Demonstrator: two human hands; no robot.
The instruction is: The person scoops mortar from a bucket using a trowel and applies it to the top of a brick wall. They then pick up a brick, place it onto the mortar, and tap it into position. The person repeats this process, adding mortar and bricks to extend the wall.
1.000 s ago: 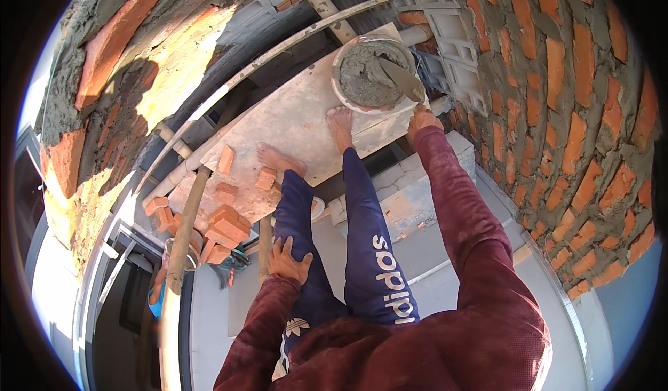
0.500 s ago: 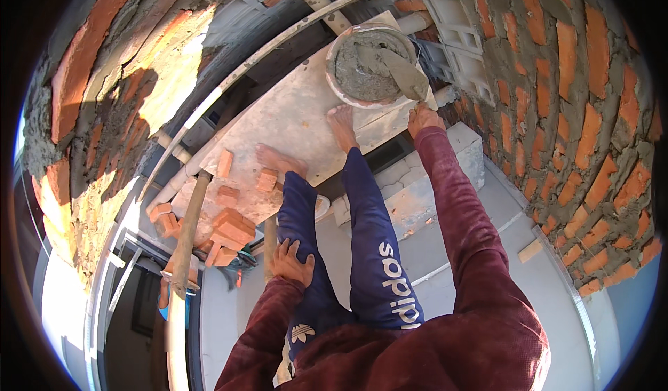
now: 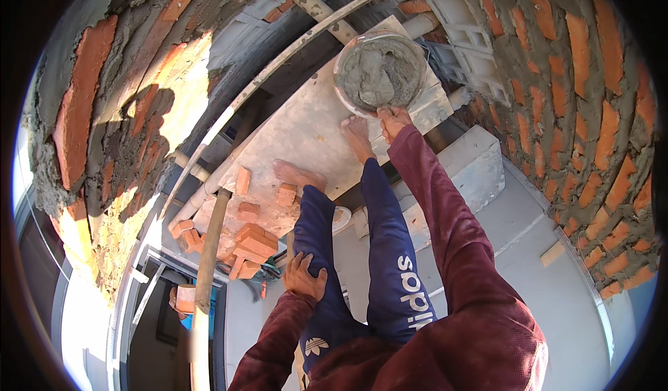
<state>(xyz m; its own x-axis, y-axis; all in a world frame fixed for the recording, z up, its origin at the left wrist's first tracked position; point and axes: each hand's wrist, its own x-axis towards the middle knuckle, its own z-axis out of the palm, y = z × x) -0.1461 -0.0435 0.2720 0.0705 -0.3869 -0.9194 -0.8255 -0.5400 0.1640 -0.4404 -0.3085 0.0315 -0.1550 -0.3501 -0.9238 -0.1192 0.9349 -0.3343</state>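
Observation:
My right hand is closed at the near rim of a round bucket full of wet grey mortar. It grips a trowel, whose mortar-covered blade lies in the bucket and is hard to tell from the mix. My left hand lies on my left leg, fingers spread, holding nothing. Both my bare feet stand on a pale board under the bucket. Loose orange bricks are piled on the board left of my left foot.
Brick walls rise at the right and left. A wooden pole stands near the bricks, and a long curved strip runs along the board's far side. A concrete block is at the right. Below left, another person shows partly.
My right hand has moved left to the bucket's near rim, and the trowel blade has gone from slanting across the right rim into the mortar. My left hand stays on my leg.

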